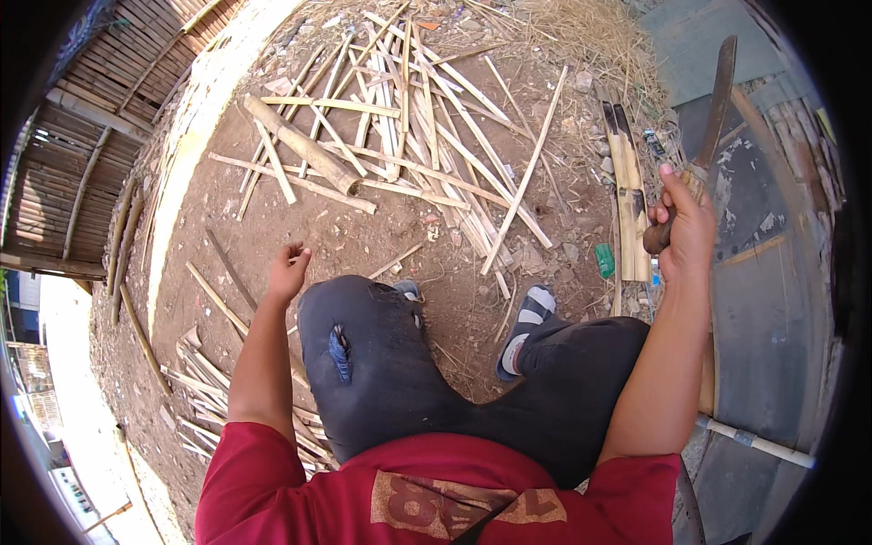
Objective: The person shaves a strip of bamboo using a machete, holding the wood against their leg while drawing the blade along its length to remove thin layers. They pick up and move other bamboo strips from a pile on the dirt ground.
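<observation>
Right hand [683,227] grips a long, dark, curved machete [713,118] by its wooden handle.

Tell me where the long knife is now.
In the head view, the long knife is at the upper right, gripped by the right hand, blade pointing up beside the split bamboo pieces.

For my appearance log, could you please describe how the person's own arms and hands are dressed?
Both forearms are bare. The left hand and right hand wear no gloves, and no rings, watch or bands show. Short red sleeves of a T-shirt end at the upper arms; the shirt front carries a faded tan print.
</observation>
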`<state>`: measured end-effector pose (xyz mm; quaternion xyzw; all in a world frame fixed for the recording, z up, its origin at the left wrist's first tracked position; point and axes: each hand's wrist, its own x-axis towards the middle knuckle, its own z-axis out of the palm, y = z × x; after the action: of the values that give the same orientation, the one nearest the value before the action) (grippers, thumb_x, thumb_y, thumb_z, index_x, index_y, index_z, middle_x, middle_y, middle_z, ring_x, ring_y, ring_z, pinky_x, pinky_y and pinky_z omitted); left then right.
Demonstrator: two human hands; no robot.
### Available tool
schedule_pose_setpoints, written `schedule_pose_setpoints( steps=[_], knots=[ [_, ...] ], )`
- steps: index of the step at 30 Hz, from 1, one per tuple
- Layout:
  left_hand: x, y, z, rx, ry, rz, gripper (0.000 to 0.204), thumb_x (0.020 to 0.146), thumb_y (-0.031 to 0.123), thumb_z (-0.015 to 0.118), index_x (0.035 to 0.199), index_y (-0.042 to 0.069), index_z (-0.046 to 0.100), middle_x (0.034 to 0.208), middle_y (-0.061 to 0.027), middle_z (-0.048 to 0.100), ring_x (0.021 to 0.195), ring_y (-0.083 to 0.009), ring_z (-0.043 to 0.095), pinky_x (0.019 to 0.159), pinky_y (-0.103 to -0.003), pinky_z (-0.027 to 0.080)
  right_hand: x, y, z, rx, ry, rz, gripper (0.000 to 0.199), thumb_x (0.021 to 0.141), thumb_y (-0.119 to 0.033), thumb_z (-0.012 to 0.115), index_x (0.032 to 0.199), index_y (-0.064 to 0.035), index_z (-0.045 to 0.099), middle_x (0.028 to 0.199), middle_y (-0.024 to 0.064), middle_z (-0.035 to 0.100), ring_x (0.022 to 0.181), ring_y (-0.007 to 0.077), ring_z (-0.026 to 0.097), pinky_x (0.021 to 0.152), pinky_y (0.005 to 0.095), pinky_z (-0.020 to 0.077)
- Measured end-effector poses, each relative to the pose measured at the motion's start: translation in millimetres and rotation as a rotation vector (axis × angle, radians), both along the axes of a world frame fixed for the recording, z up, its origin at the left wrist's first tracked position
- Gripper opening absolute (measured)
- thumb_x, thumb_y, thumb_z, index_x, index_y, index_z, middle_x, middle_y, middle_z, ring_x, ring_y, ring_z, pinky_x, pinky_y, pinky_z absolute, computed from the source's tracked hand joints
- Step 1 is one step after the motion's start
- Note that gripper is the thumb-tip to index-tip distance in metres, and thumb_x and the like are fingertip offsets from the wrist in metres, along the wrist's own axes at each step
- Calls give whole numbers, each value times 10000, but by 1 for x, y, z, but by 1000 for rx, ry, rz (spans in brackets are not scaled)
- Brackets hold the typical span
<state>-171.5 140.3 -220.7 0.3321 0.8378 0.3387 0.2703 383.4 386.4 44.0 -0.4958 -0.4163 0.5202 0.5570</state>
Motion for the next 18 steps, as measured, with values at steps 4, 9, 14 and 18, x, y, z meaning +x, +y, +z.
schedule_pose_setpoints(
  steps=[4, 9, 14, 18],
  knots=[
    [48, 133, 119, 41, 94, -330, 535, 1025, 380, 654, 1403, 11, 570, 1223, -129, 686, 1061, -205, 675, 871, -351, 534, 9, 4, -1, -1, 34, -37, 255, 894, -174, 813, 889, -100, 569, 721, -32, 511, 579, 82, 471, 539, 235, 395],
    [140, 258, 168, -191, 121, -604, 648, 1000, 499, 641, 1408, 2, 562, 1266, -184, 675, 1081, -246, 687, 809, -375, 570, 28, 10, -4, -25, 55, -19, 256, 919, -181, 801, 902, -123, 552, 709, -40, 495, 557, 76, 440, 558, 243, 407],
    [248, 291, 73, -413, 228, -639, 698, 938, 559, 644, 1328, -20, 651, 1266, -262, 689, 1187, -392, 671, 1037, -454, 521, 42, 15, -5, -17, 85, -21, 237, 932, -182, 782, 905, -125, 554, 703, -46, 482, 552, 67, 435, 553, 231, 398],
    [336, 264, -27, -601, 240, -709, 906, 892, 547, 709, 1468, -98, 441, 1459, -286, 543, 1332, -429, 562, 1110, -438, 478, 60, 18, -12, -43, 54, -49, 229, 914, -184, 790, 935, -93, 581, 719, -33, 486, 573, 69, 445, 534, 227, 376]
  ],
)
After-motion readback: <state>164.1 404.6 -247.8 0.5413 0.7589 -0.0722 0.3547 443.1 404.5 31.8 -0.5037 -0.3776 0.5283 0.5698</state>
